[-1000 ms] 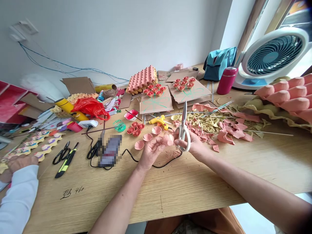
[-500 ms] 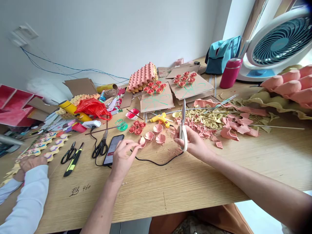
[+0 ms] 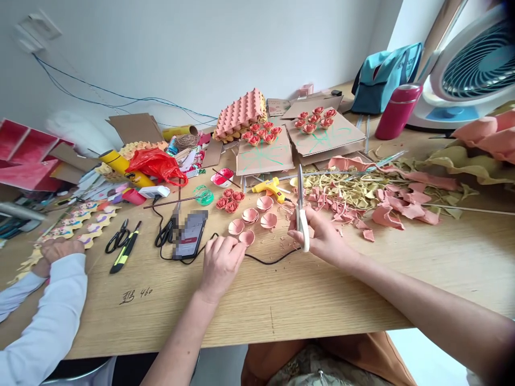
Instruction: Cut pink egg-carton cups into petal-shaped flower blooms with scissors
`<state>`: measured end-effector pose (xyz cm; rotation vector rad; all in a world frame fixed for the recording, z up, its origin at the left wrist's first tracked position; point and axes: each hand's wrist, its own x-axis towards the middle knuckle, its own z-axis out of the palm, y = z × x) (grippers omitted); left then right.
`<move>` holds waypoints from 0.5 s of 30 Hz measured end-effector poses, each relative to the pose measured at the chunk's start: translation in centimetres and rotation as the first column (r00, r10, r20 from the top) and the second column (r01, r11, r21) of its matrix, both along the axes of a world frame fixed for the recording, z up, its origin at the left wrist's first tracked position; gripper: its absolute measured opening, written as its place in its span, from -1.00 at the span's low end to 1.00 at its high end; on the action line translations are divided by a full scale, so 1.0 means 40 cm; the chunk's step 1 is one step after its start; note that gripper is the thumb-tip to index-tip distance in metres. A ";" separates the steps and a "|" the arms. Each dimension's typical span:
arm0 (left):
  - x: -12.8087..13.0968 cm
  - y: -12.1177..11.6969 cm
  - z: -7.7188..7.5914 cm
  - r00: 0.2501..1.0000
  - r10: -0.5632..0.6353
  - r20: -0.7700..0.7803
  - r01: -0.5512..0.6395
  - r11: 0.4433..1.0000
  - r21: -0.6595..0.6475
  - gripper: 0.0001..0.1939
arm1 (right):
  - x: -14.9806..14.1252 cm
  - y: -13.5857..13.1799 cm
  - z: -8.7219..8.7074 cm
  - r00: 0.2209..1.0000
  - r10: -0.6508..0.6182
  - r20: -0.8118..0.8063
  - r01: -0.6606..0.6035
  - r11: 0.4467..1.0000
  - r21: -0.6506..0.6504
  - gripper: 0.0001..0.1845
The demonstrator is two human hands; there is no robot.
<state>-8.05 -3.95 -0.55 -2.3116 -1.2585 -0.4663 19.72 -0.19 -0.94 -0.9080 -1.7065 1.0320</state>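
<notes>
Scissors (image 3: pixel 301 214) with white handles stand upright in your right hand (image 3: pixel 322 238), blades pointing up and away from you; your fingers are curled shut around the handles, and the hand hovers low over the desk (image 3: pixel 322 300). Your left hand (image 3: pixel 220 261) rests on the desk with its fingers bent down, the fingertips touching a small pink paper cup (image 3: pixel 247 237); whether they pinch it or only press on it you cannot tell from this view. Just beyond that cup lie more pink cups (image 3: pixel 251 216) in a loose cluster, and beside them a few red paper roses (image 3: pixel 229 200). A black cable (image 3: pixel 265 261) runs across the desk between your two hands. A phone (image 3: pixel 190 239) lies just left of your left hand, with black scissors (image 3: pixel 166 234) next to it. A yellow glue gun (image 3: pixel 270 187) sits behind the cups. To the right of the scissors spreads a heap of pink and yellow scraps (image 3: pixel 362 201). At the far left, another person's white sleeve (image 3: pixel 48 316) rests on the desk edge.
</notes>
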 end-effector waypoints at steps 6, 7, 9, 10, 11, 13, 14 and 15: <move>-0.001 -0.024 -0.006 0.995 0.101 -0.003 -0.101 0.995 0.019 -0.89 | -0.004 -0.007 -0.005 1.000 0.000 0.019 -0.001 0.999 0.041 -0.68; -0.002 -0.028 -0.007 0.993 0.115 0.026 -0.116 0.993 0.006 -0.90 | -0.004 -0.009 -0.003 1.000 0.003 0.025 -0.004 0.999 0.047 -0.68; -0.007 -0.036 -0.008 0.984 0.155 0.091 -0.153 0.988 -0.025 -0.91 | -0.004 -0.011 0.002 1.000 0.005 0.027 -0.007 0.998 0.057 -0.69; -0.010 -0.039 -0.009 0.977 0.178 0.120 -0.175 0.984 -0.038 -0.91 | -0.004 -0.013 0.005 1.000 0.005 0.023 -0.007 0.998 0.060 -0.69; -0.014 -0.041 -0.010 0.969 0.202 0.144 -0.197 0.979 -0.049 -0.92 | -0.003 -0.014 0.008 1.000 0.006 0.018 -0.007 0.998 0.061 -0.69; -0.020 -0.042 -0.012 0.953 0.239 0.188 -0.229 0.971 -0.074 -0.93 | -0.002 -0.015 0.013 1.000 0.006 0.006 -0.007 0.998 0.067 -0.69; -0.022 -0.042 -0.013 0.945 0.250 0.210 -0.237 0.968 -0.089 -0.94 | -0.001 -0.015 0.015 1.000 0.004 0.002 -0.004 0.997 0.073 -0.68; -0.024 -0.041 -0.015 0.938 0.259 0.232 -0.242 0.965 -0.103 -0.94 | -0.001 -0.014 0.015 1.000 0.001 0.000 -0.001 0.997 0.081 -0.68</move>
